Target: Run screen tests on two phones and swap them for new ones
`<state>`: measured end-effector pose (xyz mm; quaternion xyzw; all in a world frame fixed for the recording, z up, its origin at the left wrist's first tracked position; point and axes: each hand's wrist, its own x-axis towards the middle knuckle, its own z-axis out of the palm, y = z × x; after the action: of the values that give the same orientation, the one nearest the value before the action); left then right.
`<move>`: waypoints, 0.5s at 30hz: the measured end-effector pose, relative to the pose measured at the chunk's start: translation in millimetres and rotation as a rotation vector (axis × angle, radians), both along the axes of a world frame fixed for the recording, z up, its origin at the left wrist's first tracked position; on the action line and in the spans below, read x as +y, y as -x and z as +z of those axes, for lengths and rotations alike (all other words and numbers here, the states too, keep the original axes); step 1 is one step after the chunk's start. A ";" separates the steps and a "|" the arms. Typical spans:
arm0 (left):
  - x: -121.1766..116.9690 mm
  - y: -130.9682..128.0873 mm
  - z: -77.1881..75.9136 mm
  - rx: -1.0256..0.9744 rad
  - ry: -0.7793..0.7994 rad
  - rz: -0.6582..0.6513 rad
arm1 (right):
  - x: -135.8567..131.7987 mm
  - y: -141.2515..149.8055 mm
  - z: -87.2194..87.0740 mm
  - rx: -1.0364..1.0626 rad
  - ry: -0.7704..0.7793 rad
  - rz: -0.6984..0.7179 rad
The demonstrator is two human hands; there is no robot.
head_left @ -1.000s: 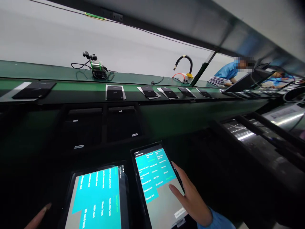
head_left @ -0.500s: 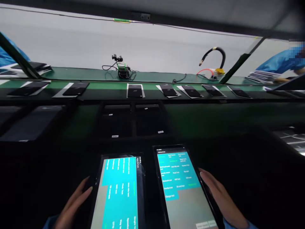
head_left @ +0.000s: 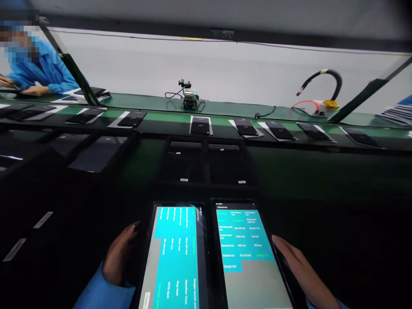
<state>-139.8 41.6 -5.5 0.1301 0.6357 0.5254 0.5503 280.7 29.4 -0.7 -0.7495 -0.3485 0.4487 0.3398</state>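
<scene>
Two lit tablets lie side by side close in front of me, both showing cyan test menus. My left hand (head_left: 119, 255) curls against the left edge of the left tablet (head_left: 174, 257). Stretched flat with fingers together, my right hand (head_left: 301, 268) rests along the right edge of the right tablet (head_left: 247, 257). Neither tablet is lifted off the dark surface. Blue sleeves cover both wrists.
A green conveyor (head_left: 225, 122) runs across the back with several dark tablets on white sheets. Two dark trays (head_left: 206, 161) sit beyond my tablets. A small cabled device (head_left: 189, 98) and a black hose (head_left: 322, 81) stand behind the belt. A person in blue (head_left: 35, 73) works at far left.
My view has swung left, bringing the person at far left into sight. My right hand left the right tablet's screen for its right edge; my left hand came up to the left tablet's edge.
</scene>
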 end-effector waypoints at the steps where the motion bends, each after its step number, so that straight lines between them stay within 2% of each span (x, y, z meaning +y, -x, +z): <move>1: -0.1 2.5 0.6 0.005 -0.006 -0.004 | 0.7 3.5 2.0 0.006 -0.006 0.035; 3: -1.9 10.8 -0.3 0.024 -0.031 -0.022 | 0.4 7.4 3.1 0.000 0.007 0.066; 6: -11.4 31.0 -2.0 0.073 -0.049 -0.062 | -5.6 6.3 -5.3 -0.013 0.044 0.022; 8: -19.7 43.9 1.7 0.124 -0.059 -0.076 | -11.4 2.4 -13.8 0.047 0.029 0.034; 10: -20.4 48.2 11.5 0.192 -0.084 -0.078 | -14.3 -3.2 -19.0 0.188 -0.019 0.107; 12: -2.8 38.5 26.8 0.290 -0.101 -0.129 | -10.0 -10.1 -18.2 0.381 -0.038 0.237; 14: 36.9 15.0 44.6 0.433 -0.069 -0.297 | 3.7 -16.7 -12.8 0.530 -0.060 0.309; 15: 62.4 -0.1 53.1 0.466 -0.082 -0.364 | 13.6 -19.1 -9.6 0.591 -0.088 0.287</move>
<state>-139.6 104.1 47.6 0.3811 0.6894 0.3996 0.4689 299.8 43.0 -10.3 -0.5147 -0.3558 0.6746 0.3917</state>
